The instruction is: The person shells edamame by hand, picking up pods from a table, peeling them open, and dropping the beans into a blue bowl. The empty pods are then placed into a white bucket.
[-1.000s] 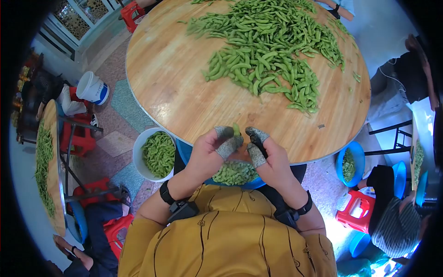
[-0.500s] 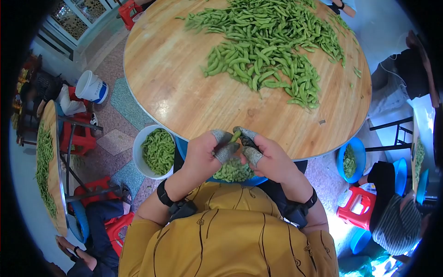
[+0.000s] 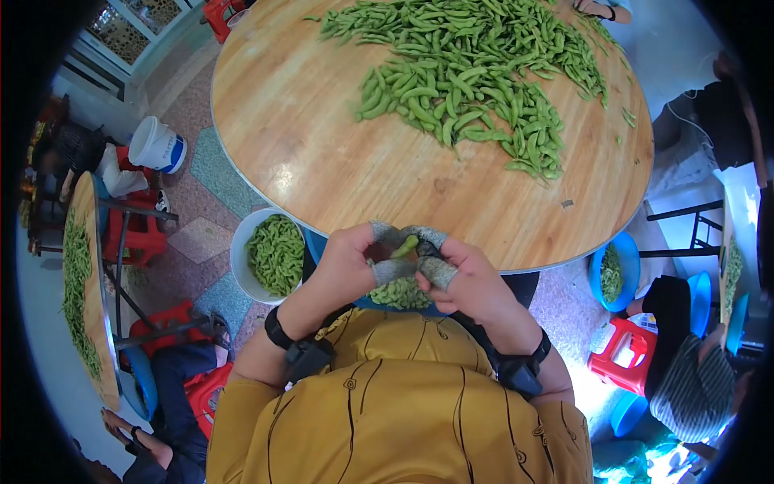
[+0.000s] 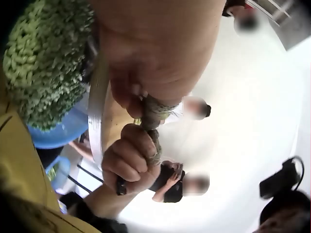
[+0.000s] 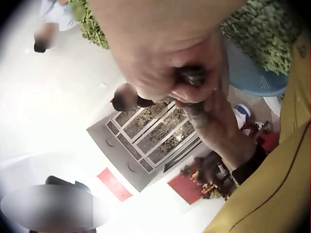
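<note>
One green pod [image 3: 407, 246] lies between the fingertips of both hands, just off the near edge of the round wooden table [image 3: 314, 189]. My left hand [image 3: 347, 260] pinches it from one side, with grey coverings on thumb and forefinger. From the other side my right hand [image 3: 477, 284] holds it, its fingers curled and its thumb and forefinger also covered. A dark thing [image 5: 190, 75] shows in the right palm in the right wrist view. Under the hands sits a blue basin [image 4: 65, 128] of pale green beans [image 4: 46, 63]; the hands partly hide it in the head view.
A large heap of pods [image 3: 476, 77] covers the table's far part. Beside my left arm stands a white bucket [image 3: 242, 270] of green pods. Another white bucket [image 3: 157, 145], red stools [image 3: 623, 355], a blue basin [image 3: 627, 278] and side tables with people surround me.
One second ago the hands were apart, with the pod upright at the left fingertips. The right hand has moved left to meet the left hand, and the pod now leans between them.
</note>
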A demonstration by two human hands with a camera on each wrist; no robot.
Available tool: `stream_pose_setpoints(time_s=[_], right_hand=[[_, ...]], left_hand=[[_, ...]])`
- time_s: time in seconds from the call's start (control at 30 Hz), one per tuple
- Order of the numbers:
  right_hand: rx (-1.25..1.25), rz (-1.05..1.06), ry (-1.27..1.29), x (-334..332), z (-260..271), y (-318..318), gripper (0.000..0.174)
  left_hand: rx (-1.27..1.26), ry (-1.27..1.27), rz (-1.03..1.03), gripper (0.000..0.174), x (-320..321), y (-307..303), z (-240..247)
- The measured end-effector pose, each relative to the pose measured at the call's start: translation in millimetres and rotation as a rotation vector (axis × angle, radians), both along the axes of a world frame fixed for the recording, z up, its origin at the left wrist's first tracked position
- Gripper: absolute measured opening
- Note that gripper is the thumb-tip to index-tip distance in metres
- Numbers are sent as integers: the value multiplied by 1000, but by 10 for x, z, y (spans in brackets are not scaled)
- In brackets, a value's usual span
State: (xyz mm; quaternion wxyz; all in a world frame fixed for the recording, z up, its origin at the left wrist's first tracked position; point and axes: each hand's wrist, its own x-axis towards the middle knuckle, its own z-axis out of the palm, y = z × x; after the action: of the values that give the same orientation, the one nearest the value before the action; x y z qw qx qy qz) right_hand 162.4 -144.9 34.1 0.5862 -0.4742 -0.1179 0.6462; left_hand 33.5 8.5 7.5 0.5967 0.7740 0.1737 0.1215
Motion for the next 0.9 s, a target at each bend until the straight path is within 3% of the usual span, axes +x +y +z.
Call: stream_pose_setpoints(time_s=[0.03, 0.1, 0.23, 0.3, 0.33, 0.4, 0.53, 0.6, 0.63, 0.7, 0.73, 0.8, 0.9], right_hand=[[0, 2, 0, -20, 8, 8, 33], [18, 12, -228, -53, 37, 21, 36], [15, 4, -13, 34, 18, -29, 39], [-9, 20, 79, 57, 26, -63, 40], [-8, 20, 79, 64, 16, -80, 40], [-32, -9, 146, 76, -7, -109, 40], [-76, 39, 88, 93, 19, -113, 38], [46, -1, -487, 69, -56, -84, 32], [47, 0, -486, 60, -39, -65, 32], [4, 25, -1135, 63, 4, -21, 38], [4, 25, -1135, 72, -59, -9, 38], [121, 93, -1367, 84, -237, 26, 36], [141, 118, -1418, -35, -205, 20, 38]], left_hand=[[0, 0, 2, 22, 8, -4, 13], [759, -69, -14, 18, 14, 0, 75], [652, -104, -21, 16, -11, -44, 143], [47, 57, -63, 16, -46, -83, 186], [48, 57, -63, 16, -55, -92, 184], [-495, 106, -50, 18, -62, -104, 177], [-673, 120, -64, 19, -72, -98, 122], [-324, 160, -122, 16, -75, -103, 127], [-323, 160, -121, 16, -88, -100, 120], [-83, 135, -231, 18, -115, -82, 95], [-83, 135, -230, 18, -125, -81, 115], [126, 132, -292, 19, -151, -73, 182], [70, 93, -347, 22, -247, -82, 146]])
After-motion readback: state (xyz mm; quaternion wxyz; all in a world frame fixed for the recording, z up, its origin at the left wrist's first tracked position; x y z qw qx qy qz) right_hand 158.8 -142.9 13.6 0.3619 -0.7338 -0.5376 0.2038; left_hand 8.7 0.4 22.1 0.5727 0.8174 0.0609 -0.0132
